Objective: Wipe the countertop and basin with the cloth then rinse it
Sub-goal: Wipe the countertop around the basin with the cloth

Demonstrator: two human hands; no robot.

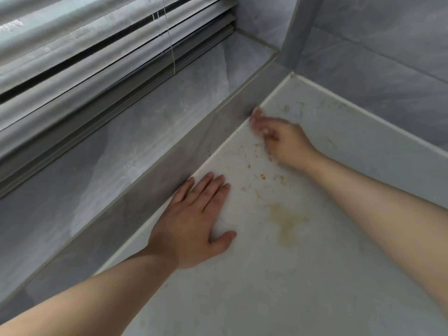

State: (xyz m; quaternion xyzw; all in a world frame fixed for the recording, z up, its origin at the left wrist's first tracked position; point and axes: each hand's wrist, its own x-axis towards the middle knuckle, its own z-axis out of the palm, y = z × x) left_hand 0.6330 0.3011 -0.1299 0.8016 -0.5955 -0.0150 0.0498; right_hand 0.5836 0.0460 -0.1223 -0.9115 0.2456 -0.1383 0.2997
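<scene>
left hand (194, 221) flat; right hand (278, 139) blurred.

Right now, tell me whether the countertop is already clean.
No: a yellowish stain and scattered specks mark the countertop.

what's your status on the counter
Left hand flat on counter. Right hand blurred near back corner, grip unclear. No cloth in view. Yellow stains between hands.

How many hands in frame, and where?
2: left hand flat on the countertop beside the ledge; right hand, blurred, farther back near the corner.
</scene>
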